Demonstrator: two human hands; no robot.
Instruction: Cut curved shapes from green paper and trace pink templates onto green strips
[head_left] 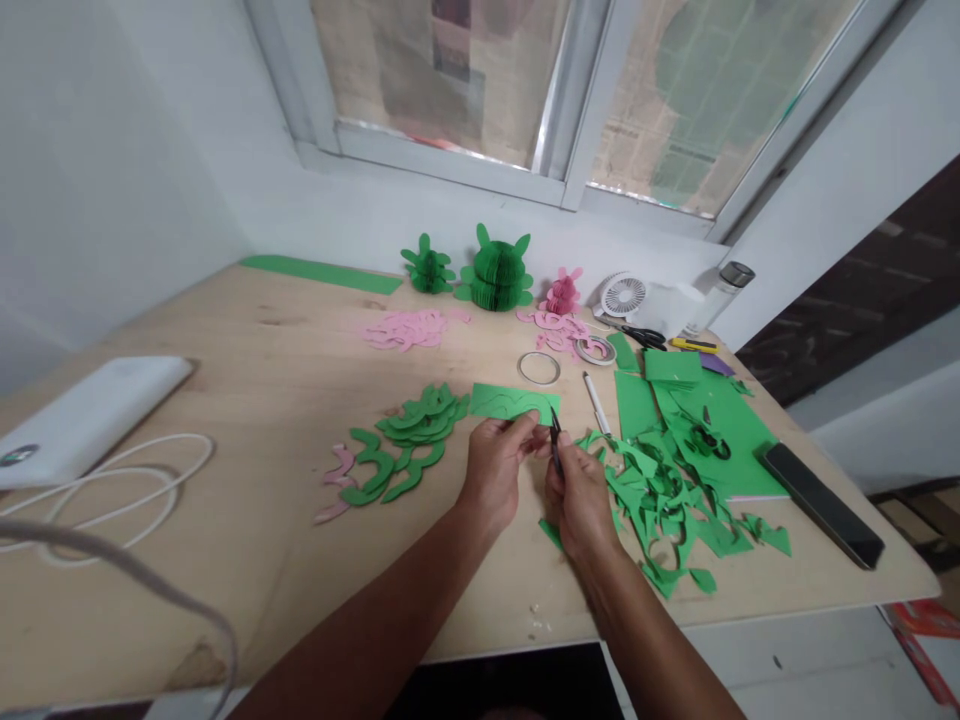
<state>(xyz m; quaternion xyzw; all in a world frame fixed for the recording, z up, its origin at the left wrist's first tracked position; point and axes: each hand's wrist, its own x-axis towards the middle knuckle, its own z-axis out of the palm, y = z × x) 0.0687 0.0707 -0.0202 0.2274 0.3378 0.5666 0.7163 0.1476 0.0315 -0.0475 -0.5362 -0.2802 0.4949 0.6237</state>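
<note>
item: green paper piece [514, 402], a short rectangle with a wavy line drawn across it. it sat just above the table [262, 380], near the middle of the front edge, lifted off the wood, seemingly so its edge was free for a blade.

your left hand [495, 470]: fingers and thumb pinched together on the piece's lower edge, holding it flat and facing you, so the drawn line stayed readable.

your right hand [579, 500]: closed around small scissors [556, 440], dark blades pointing up at the piece's right end. whether the blades were parted, i could not tell.

left of your hands: cut green curves [416, 425], stacked and fanned in one heap, a few pink ones at its lower end. they looked sorted apart from the waste.

right of your hands: green scraps [660, 490], loose and tangled, lying over green sheets [697, 410], probably dropped on the cutting side.

between the two heaps, further back: white pen [597, 403], tape ring [539, 368], tape roll [595, 350].

back row, under the window: pink cutouts [412, 328], two green folded figures [495, 270], a pink figure [562, 292], small fan [624, 295], black scissors [643, 336].

far right edge: dark phone [822, 504]. far left: white slab device [90, 415] with coiled cable [112, 480], well clear of the paper.
</note>
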